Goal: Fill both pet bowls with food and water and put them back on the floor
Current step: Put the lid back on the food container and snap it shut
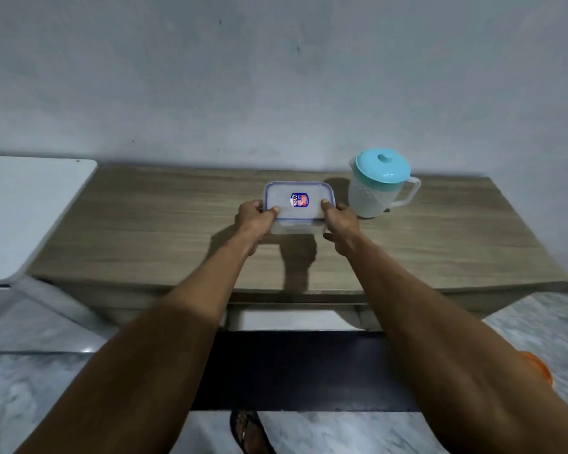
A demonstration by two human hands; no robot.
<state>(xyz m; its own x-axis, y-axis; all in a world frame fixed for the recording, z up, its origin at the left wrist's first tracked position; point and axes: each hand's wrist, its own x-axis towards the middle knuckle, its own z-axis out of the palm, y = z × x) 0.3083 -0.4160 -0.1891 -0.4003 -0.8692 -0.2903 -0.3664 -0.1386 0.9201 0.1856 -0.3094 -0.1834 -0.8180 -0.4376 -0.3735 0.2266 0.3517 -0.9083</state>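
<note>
Both my hands grip the lidded food container on the wooden table.

My left hand (254, 217) clasps the clear container (299, 204) at its left end, thumb on the blue-rimmed lid; my right hand (338, 221) clasps its right end the same way. It sits on the table (145, 231). Just right of my right hand stands the water pitcher (379, 185) with its teal lid. Something orange (538, 368) shows on the floor, behind my right forearm.

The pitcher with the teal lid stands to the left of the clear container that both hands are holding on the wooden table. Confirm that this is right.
Not quite. The head view shows the pitcher standing to the right of the clear container, not the left. The rest holds: the left hand and the right hand both hold the container on the wooden table.
</note>
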